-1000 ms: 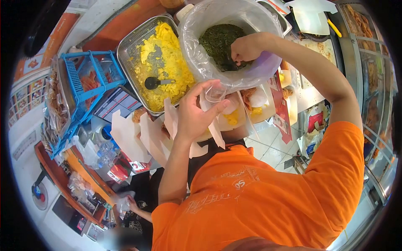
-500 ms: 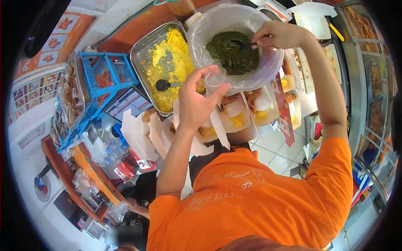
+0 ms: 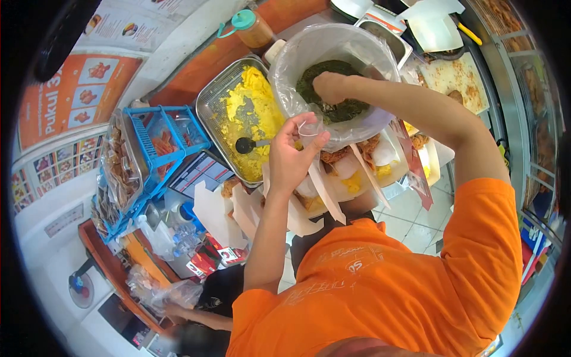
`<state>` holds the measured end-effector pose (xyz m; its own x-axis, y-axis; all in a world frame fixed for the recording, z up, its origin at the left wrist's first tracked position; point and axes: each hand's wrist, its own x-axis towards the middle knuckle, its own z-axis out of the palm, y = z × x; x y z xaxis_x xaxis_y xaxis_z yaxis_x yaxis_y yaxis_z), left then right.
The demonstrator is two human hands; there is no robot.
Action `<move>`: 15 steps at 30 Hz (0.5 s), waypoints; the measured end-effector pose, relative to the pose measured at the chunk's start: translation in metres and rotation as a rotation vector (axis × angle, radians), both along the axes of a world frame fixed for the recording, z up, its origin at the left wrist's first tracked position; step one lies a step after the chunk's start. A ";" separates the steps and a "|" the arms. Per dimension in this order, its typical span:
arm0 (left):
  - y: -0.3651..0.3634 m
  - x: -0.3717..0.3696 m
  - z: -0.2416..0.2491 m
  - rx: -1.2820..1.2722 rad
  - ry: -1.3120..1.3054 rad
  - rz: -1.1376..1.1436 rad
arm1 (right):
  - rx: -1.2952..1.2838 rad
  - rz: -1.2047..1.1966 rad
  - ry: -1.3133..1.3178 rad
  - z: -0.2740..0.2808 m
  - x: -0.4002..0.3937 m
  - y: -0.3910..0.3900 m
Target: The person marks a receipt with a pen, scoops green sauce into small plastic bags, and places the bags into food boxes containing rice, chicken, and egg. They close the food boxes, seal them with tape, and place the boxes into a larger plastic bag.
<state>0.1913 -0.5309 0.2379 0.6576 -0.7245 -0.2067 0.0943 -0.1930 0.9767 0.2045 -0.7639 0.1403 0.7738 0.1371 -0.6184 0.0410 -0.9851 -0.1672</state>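
A large plastic-lined tub [image 3: 285,89] holds a dark green herb sauce [image 3: 357,111]. My right hand [image 3: 332,88] reaches down into it, fingers closed and pointing into the sauce. The dark spoon it grips is hidden beneath the hand now. Beside the tub's near rim, my left hand [image 3: 292,157] holds a small clear plastic bag [image 3: 310,126] between thumb and fingers. Below are open white food boxes [image 3: 324,190] with fried chicken [image 3: 334,156], rice and yellow scrambled egg.
Left of the tub stands a metal tray [image 3: 205,98] of scrambled egg [image 3: 256,89] with a black ladle [image 3: 245,145] in it. A bottle with a teal lid [image 3: 242,19], a blue rack [image 3: 160,157] and a tablet [image 3: 199,172] are nearby. Another person's hand [image 3: 175,312] is at lower left.
My right hand has moved left and down into the tub with the spoon, which no longer shows. My left hand still holds the plastic bag. The camera view has shifted.
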 end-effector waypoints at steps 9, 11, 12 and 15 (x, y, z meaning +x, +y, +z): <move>-0.005 0.016 0.027 0.076 -0.483 0.078 | 0.697 -0.686 0.177 0.102 -0.044 -0.041; -0.018 0.021 0.036 0.093 -0.608 0.108 | 0.742 -0.764 0.128 0.122 -0.060 -0.045; -0.024 0.023 0.038 0.116 -0.726 0.134 | 0.745 -0.759 0.125 0.132 -0.068 -0.046; -0.047 0.030 0.031 0.104 -0.743 0.141 | 0.763 -0.839 0.003 0.173 -0.088 -0.054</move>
<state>0.2209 -0.5778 0.2688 0.7353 -0.6242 0.2639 -0.5500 -0.3222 0.7705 0.1162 -0.8180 0.3132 0.7976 -0.0827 -0.5975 -0.5859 -0.3419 -0.7347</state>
